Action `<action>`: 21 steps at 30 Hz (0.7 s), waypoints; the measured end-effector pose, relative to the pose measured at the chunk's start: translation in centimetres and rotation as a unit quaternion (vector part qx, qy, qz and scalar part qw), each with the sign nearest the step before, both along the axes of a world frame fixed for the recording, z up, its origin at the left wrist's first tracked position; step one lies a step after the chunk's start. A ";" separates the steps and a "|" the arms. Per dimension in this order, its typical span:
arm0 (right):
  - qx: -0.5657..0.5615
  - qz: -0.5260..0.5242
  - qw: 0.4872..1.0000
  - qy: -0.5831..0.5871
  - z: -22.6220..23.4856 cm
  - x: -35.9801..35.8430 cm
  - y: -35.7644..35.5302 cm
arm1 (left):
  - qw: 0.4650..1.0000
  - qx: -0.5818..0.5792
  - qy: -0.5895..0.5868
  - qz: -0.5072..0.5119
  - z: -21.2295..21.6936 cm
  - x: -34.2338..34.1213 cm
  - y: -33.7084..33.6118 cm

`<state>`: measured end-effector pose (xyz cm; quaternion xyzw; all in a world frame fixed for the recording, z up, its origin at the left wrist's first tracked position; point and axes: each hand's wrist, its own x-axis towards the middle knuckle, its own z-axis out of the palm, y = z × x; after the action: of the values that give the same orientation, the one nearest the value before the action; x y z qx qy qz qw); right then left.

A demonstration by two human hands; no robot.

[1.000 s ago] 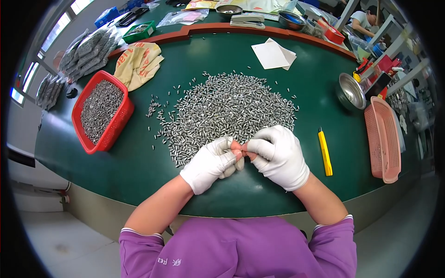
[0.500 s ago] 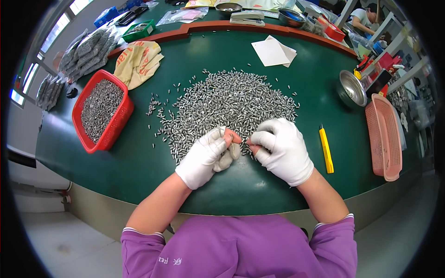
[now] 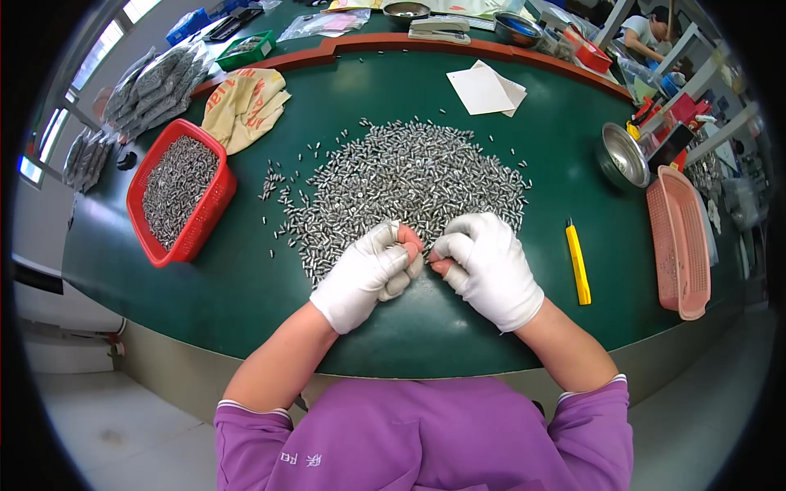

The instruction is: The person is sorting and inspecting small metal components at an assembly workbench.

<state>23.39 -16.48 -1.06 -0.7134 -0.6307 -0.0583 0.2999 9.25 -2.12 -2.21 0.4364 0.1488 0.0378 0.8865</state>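
Observation:
A broad heap of small silver cylindrical metal parts (image 3: 409, 176) is spread on the green tabletop. At its near edge my left hand (image 3: 364, 274), in a white glove with bare thumb and fingertips, is closed in a pinch. My right hand (image 3: 490, 270), gloved the same way, has its thumb and fingers pressed together just beside the left fingertips. Whatever is between the fingers of either hand is too small or hidden to make out. Some loose parts lie to the left of the heap.
A red plastic basket (image 3: 214, 204) of similar parts stands left, near a beige cloth (image 3: 246, 110). To the right are a yellow cutter (image 3: 578, 266), a metal bowl (image 3: 622, 155) and a pink basket (image 3: 681, 237). White paper (image 3: 479, 90) lies beyond the heap. A person (image 3: 643, 37) sits far right.
My right hand has shifted slightly left, bringing its fingertips closer to the left hand. The left thumb and fingertips have drawn more tightly together. The heap looks the same.

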 end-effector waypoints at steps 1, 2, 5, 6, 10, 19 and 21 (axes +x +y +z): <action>0.007 -0.011 0.999 0.036 0.2 0.2 -0.1 | 0.999 0.018 0.026 -0.030 0.4 0.0 -0.1; 0.007 -0.011 0.999 0.035 0.2 0.4 -0.3 | 0.996 0.036 0.052 -0.060 0.8 0.0 -0.2; 0.036 0.016 0.995 0.096 0.1 0.6 -0.5 | 0.990 0.046 0.087 -0.099 0.9 0.3 -0.9; 0.036 0.015 0.995 0.096 0.0 0.6 -0.5 | 0.991 0.041 0.080 -0.099 0.6 0.2 -0.8; 0.025 0.017 0.994 0.107 -0.2 0.6 -0.4 | 0.992 0.048 0.069 -0.097 0.2 0.2 -0.6; -0.056 -0.001 0.998 -0.028 0.2 0.4 -0.2 | 0.993 0.059 0.064 -0.081 0.4 0.3 -0.7; -0.082 -0.001 0.996 -0.043 -0.2 0.1 -0.2 | 0.993 0.055 0.065 -0.077 0.3 0.2 -0.7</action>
<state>23.49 -16.65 -1.23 -0.7329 -0.6453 -0.0372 0.2123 9.50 -2.79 -1.89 0.4961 0.1695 -0.0514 0.8500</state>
